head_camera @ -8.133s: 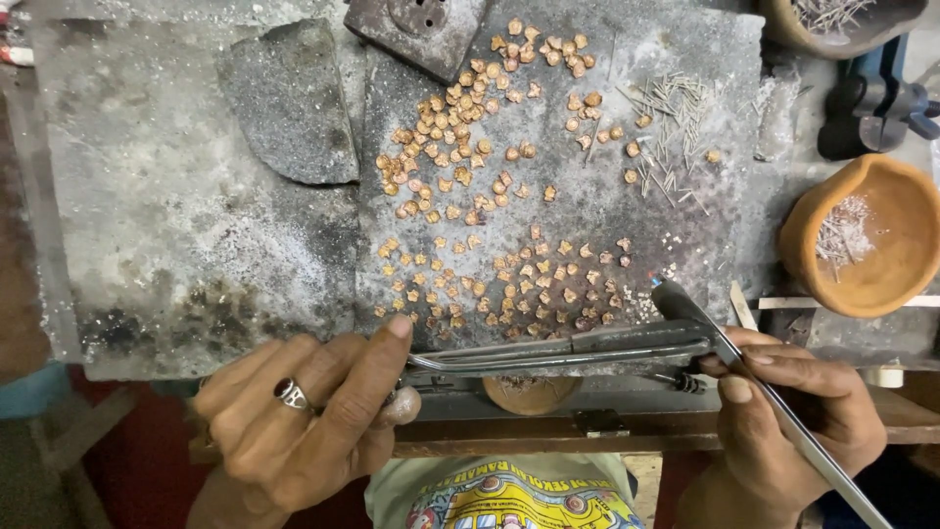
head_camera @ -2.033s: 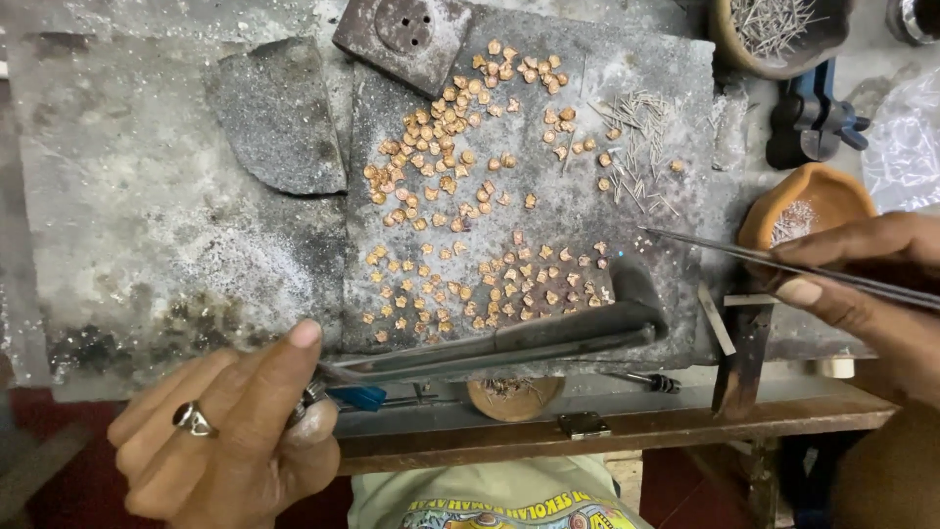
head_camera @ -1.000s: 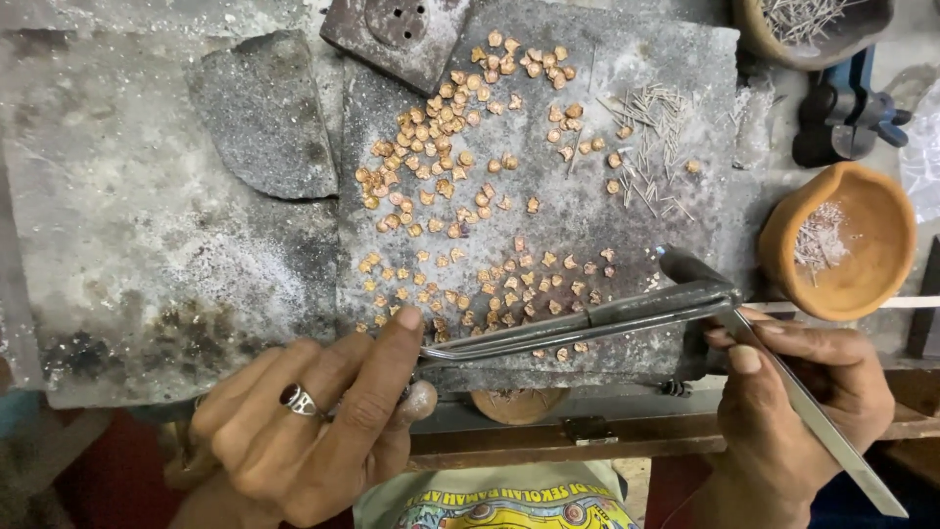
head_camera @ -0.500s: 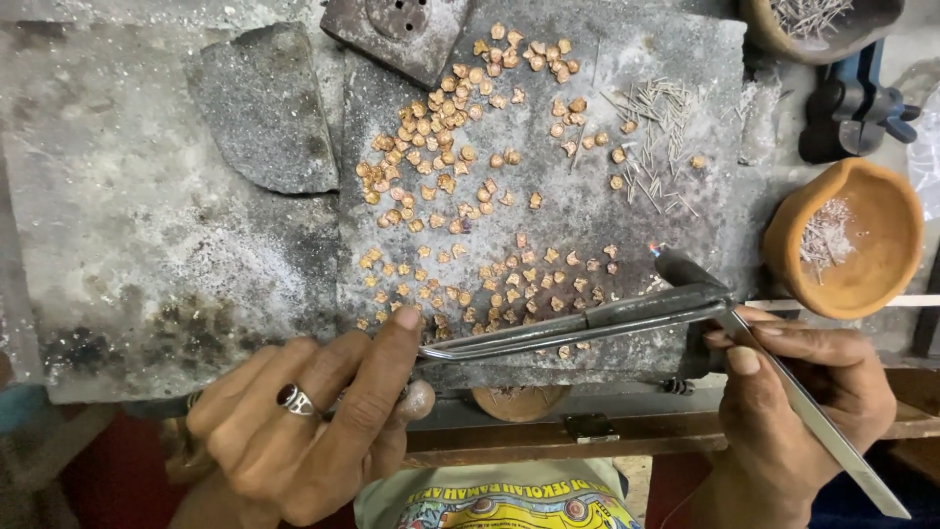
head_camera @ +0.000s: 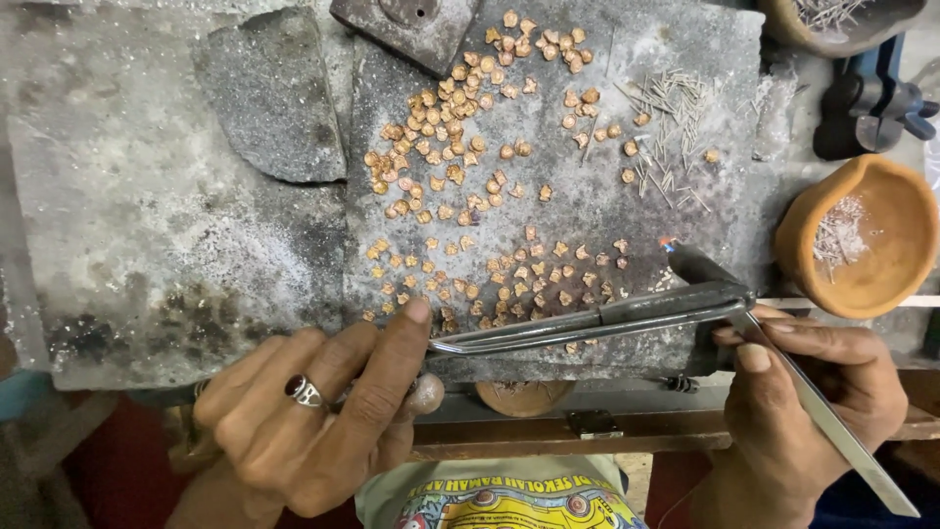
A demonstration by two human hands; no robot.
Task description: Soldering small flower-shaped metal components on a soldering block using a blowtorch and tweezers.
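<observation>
even soft daylight, sharp centre, slight edge stretch, faint shadows, no glare

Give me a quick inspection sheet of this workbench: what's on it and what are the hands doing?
Surface: grey soot-stained slab, dark patches.
Job's things: many small golden pieces scattered; thin wire bits.
Clutter: clay bowl holding pale filings; dark flat stone.
Hands: left hand grips long metal tweezers; right hand holds a thin metal tool.
Cables: nothing seen.
Surroundings: wooden bench edge, blue clamp.
</observation>
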